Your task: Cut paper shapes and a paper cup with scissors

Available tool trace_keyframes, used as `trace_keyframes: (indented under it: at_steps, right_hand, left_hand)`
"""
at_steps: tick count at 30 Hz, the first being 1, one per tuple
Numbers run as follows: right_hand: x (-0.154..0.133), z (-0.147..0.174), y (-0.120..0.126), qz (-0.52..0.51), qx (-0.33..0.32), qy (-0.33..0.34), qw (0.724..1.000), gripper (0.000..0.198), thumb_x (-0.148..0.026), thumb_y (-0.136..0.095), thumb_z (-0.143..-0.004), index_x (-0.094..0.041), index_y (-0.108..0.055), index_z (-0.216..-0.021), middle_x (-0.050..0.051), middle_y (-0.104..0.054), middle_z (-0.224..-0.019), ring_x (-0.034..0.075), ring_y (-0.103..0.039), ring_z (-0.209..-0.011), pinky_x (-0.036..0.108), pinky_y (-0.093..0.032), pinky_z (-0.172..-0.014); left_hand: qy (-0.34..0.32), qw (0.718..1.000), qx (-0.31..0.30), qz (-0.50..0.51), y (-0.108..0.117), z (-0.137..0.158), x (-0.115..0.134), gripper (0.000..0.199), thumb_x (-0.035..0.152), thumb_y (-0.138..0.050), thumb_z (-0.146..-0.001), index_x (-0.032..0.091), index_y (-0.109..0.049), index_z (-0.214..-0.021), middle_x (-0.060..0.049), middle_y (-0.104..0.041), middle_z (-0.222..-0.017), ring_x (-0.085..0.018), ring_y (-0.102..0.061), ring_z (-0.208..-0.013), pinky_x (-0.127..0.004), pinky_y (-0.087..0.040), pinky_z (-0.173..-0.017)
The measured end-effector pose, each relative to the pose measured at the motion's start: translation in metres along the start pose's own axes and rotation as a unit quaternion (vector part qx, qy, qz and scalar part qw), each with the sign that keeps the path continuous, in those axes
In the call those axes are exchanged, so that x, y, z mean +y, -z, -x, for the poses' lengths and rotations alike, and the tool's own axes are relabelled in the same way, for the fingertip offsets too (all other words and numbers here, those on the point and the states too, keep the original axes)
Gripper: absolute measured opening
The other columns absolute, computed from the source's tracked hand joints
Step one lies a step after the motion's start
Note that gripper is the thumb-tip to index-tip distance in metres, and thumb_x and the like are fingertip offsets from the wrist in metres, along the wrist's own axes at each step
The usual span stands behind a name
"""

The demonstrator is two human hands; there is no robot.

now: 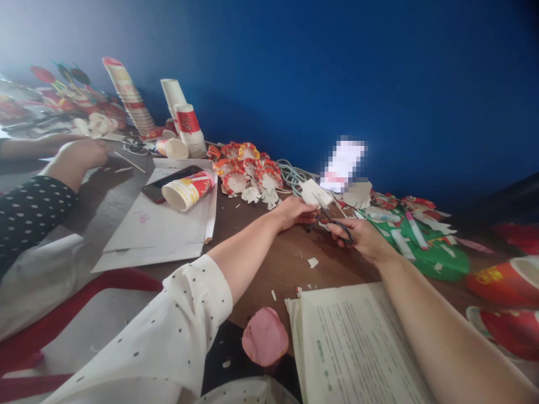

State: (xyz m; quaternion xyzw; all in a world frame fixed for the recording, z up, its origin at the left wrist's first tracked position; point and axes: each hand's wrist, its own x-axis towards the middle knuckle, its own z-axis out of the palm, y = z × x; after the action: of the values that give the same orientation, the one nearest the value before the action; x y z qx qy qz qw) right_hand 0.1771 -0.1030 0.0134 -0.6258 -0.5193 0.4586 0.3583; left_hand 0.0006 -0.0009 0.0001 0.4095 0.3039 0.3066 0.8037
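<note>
Left hand (295, 214) pinches white paper (315, 192) above the worktop (278, 258) while the right hand (362, 238) grips scissors (325, 212) at the paper's lower edge, so close that a slipping blade could nick the left.

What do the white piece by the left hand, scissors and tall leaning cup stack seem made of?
White piece: likely paper or card; matte, thin, flat. Scissors: handles look like dark plastic; blades probably metal, too small to confirm. Cup stack: probably printed paper, nested rims showing.
</note>
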Motion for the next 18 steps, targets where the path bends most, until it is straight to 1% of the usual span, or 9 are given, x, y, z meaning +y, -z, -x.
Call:
trace_keyframes:
  at_steps: [4, 6, 12, 15, 18]
  right_hand:
    - [0.0004, -0.0008, -0.0001, 0.006, 0.004, 0.001, 1.0, 0.049, -0.053, -0.076, -0.072, -0.019, -0.075, -0.106, 0.0, -0.059, -0.067, 0.008, -0.049, -0.052, 0.021, -0.026, -0.043]
    - [0.0016, -0.0017, 0.0002, 0.009, 0.006, 0.003, 1.0, 0.05, -0.053, -0.076, -0.072, -0.018, -0.075, -0.107, 0.001, -0.059, -0.068, 0.008, -0.049, -0.052, 0.022, -0.025, -0.043]
    - [0.0042, -0.0032, 0.0019, 0.01, 0.01, 0.006, 1.0, 0.047, -0.054, -0.076, -0.071, -0.021, -0.076, -0.105, 0.0, -0.061, -0.068, 0.008, -0.049, -0.051, 0.022, -0.025, -0.042]
    - [0.0038, -0.0032, 0.002, 0.015, 0.001, 0.009, 1.0, 0.045, -0.054, -0.075, -0.072, -0.022, -0.076, -0.103, 0.0, -0.059, -0.067, 0.008, -0.048, -0.052, 0.022, -0.026, -0.043]
    - [0.0032, -0.003, 0.0012, 0.017, -0.004, 0.011, 1.0, 0.047, -0.055, -0.074, -0.073, -0.022, -0.075, -0.106, 0.001, -0.06, -0.068, 0.009, -0.051, -0.054, 0.021, -0.028, -0.044]
  left_hand:
    - [0.0, 1.0, 0.004, 0.005, 0.0, -0.0012, -0.0009, 0.008, 0.009, -0.073, -0.075, 0.007, -0.065, -0.075, -0.006, -0.067, -0.069, -0.009, -0.06, -0.058, -0.026, -0.054, -0.066]
    - [0.001, 1.0, 0.004, 0.007, 0.0004, -0.0021, -0.0017, 0.007, 0.009, -0.073, -0.076, 0.007, -0.066, -0.076, -0.006, -0.067, -0.069, -0.009, -0.061, -0.059, -0.027, -0.054, -0.067]
    - [-0.005, 1.0, 0.003, 0.018, 0.0029, -0.0045, -0.003, 0.009, 0.01, -0.073, -0.076, 0.008, -0.064, -0.079, -0.007, -0.068, -0.072, -0.011, -0.064, -0.063, -0.028, -0.055, -0.068]
    - [-0.014, 0.999, 0.019, 0.026, 0.0031, -0.0051, -0.0036, 0.007, 0.009, -0.069, -0.08, 0.009, -0.062, -0.077, -0.006, -0.067, -0.069, -0.012, -0.065, -0.062, -0.027, -0.054, -0.065]
    - [-0.022, 0.999, 0.031, 0.028, 0.0021, -0.0057, -0.0043, 0.008, 0.007, -0.064, -0.082, 0.008, -0.061, -0.075, -0.005, -0.066, -0.065, -0.01, -0.063, -0.058, -0.025, -0.054, -0.064]
